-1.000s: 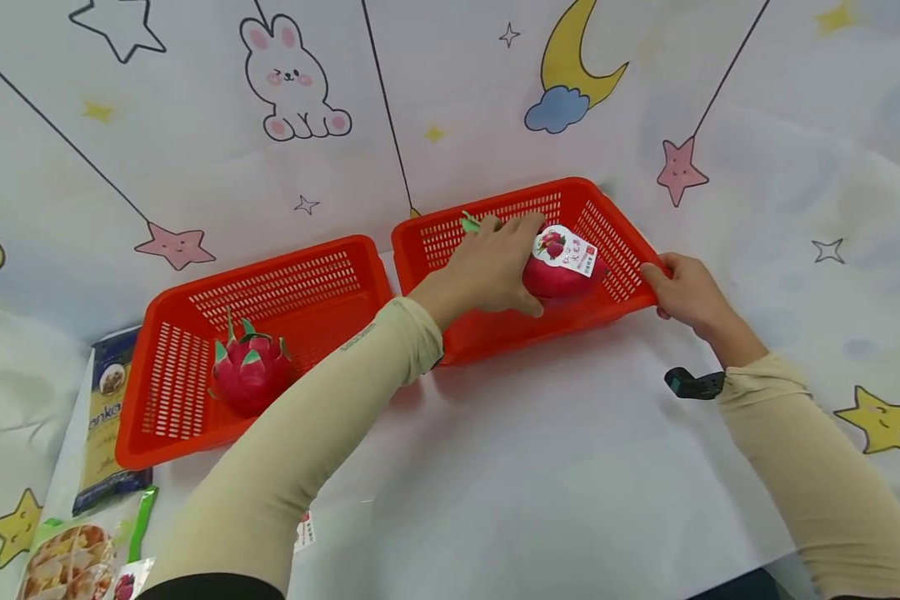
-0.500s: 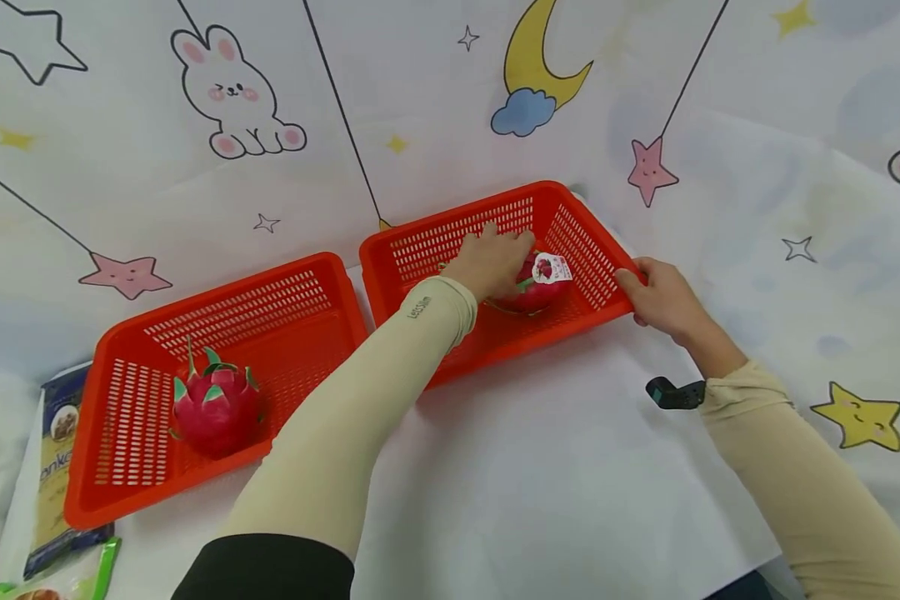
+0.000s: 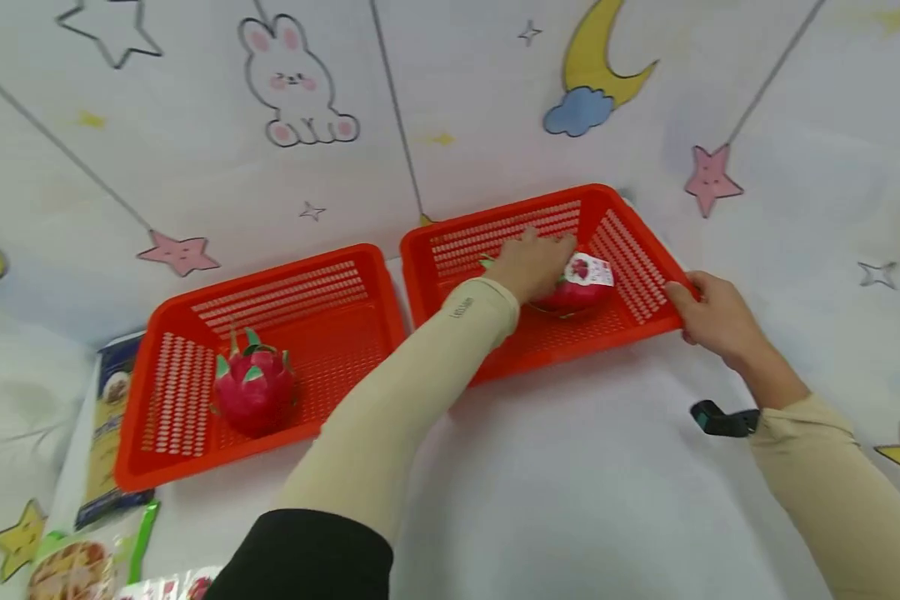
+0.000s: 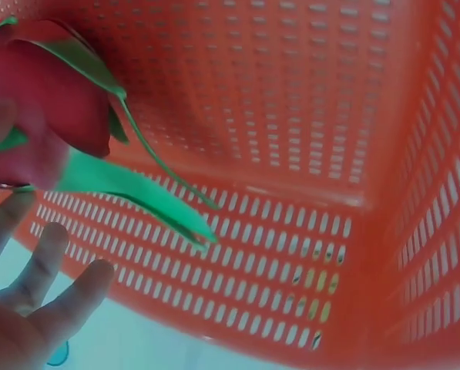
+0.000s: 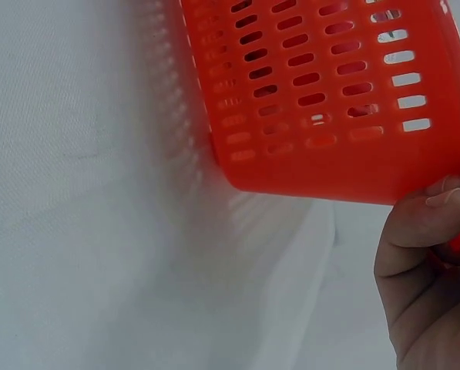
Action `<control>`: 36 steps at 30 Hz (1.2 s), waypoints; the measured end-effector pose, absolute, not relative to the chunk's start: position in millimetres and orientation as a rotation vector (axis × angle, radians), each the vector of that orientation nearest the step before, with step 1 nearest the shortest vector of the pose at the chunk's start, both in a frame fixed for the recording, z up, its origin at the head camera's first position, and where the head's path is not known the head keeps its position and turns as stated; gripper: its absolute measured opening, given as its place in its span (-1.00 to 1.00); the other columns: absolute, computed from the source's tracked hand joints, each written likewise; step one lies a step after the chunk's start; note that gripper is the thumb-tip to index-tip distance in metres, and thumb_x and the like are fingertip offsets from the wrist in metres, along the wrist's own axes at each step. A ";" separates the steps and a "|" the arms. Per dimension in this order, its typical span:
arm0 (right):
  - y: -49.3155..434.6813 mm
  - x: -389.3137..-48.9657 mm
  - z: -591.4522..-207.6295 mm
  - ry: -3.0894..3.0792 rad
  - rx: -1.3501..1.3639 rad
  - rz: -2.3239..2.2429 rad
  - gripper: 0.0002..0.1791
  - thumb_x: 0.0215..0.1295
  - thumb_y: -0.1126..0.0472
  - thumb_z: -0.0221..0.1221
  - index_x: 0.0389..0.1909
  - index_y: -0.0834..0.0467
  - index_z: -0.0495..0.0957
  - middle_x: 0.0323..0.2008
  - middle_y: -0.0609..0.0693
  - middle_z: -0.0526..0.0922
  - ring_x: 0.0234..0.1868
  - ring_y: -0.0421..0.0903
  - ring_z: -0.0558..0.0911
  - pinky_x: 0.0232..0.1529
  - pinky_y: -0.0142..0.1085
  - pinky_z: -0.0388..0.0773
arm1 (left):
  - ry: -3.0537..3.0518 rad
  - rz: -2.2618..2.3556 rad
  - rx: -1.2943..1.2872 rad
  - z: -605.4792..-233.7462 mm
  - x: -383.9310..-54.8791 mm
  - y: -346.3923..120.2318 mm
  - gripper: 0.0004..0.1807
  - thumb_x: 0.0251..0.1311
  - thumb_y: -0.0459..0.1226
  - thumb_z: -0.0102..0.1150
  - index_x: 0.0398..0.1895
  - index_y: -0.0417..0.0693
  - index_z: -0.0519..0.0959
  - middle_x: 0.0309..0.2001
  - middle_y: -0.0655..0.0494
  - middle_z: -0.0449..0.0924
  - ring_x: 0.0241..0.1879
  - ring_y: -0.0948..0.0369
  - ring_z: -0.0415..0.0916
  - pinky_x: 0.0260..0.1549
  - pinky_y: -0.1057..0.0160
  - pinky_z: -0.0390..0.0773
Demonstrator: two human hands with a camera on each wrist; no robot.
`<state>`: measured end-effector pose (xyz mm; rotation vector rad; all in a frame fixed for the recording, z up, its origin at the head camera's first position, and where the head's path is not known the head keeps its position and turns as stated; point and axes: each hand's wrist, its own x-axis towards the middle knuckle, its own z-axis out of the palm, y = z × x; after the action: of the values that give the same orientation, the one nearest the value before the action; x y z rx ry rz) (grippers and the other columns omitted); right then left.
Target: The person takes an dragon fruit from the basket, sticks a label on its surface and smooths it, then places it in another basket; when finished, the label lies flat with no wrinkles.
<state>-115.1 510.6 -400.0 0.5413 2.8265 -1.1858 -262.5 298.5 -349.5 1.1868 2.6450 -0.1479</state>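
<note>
Your labelled fruit (image 3: 588, 297) lies inside the red basket (image 3: 607, 339), a little right of its middle. Your left hand (image 3: 536, 262) is over it, fingers apart; I can't tell whether they touch it. Your right hand (image 3: 712, 312) has its fingers clamped on the basket's right rim. Just left of this basket, the second basket (image 3: 345, 342) holds a second fruit (image 3: 255, 393); farther left of it lies a gold packet (image 3: 107, 433) on your white surface (image 3: 585, 475).

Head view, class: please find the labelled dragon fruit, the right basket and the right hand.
Labelled dragon fruit (image 3: 581, 297): head view, lower part of its red body.
Right basket (image 3: 585, 346): head view, front rim.
Right hand (image 3: 712, 317): head view, middle of the hand.
</note>
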 end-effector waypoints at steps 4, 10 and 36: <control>549.1 -86.8 -403.3 2.861 0.614 -1.075 -0.29 0.62 -0.12 -0.22 0.36 0.47 0.19 -0.22 0.30 0.54 -0.54 -0.12 0.50 -0.54 -0.29 0.47 | 2.621 -0.080 1.197 -355.9 -245.2 338.8 -0.34 0.46 -0.02 0.07 0.56 0.36 0.11 0.45 0.31 0.38 0.37 0.17 0.26 0.33 0.10 0.44; 578.7 -79.6 -416.8 2.839 0.715 -1.035 -0.19 0.62 -0.13 -0.23 0.46 0.53 0.03 0.00 0.49 0.43 -0.51 -0.13 0.50 -0.53 -0.32 0.57 | 2.583 0.063 1.055 -366.2 -239.7 365.6 -0.20 0.26 0.01 0.32 0.50 0.50 0.12 0.40 0.39 0.42 0.32 0.29 0.26 0.33 0.19 0.44; 560.0 -91.0 -404.1 3.062 0.986 -0.813 -0.30 0.54 0.10 -0.15 0.52 0.43 0.00 0.23 0.58 0.21 -0.14 0.40 0.40 -0.63 -0.60 0.17 | 2.655 1.261 0.933 -349.7 -175.8 145.3 -0.44 0.39 -0.20 0.19 0.41 0.02 0.32 0.08 0.10 0.60 -0.04 0.16 0.52 -0.19 0.24 0.64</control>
<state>-91.0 560.0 -404.1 0.9862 3.0619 -0.8130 -175.8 145.3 -349.7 0.9332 2.6552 1.2607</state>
